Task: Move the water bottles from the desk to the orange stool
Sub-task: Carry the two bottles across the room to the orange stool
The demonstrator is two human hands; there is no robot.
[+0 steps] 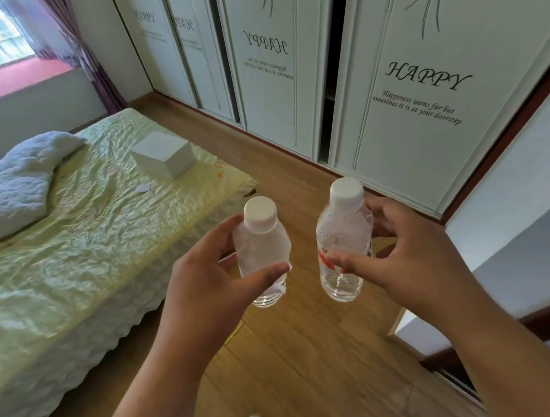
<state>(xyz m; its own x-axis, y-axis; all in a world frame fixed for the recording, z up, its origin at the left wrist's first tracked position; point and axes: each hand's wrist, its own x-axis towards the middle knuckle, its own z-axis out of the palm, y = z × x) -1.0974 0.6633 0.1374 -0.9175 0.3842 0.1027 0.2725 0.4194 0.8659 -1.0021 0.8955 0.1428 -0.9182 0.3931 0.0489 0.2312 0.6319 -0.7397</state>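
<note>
Head view: both bottles upright — carried over floor; stool unseen
Left hand: grips left bottle
Right hand: grips right bottle

The wardrobe door nearest me reads "HAPPY" in large script, with "Happiness seems far but sometimes it is at your doorstep" beneath it. The next door carries the same print mirrored, so it reads backwards. Two farther doors show "HAPPY" too, their small lines too blurred to read. My right bottle's label is red, its text unreadable.
</note>
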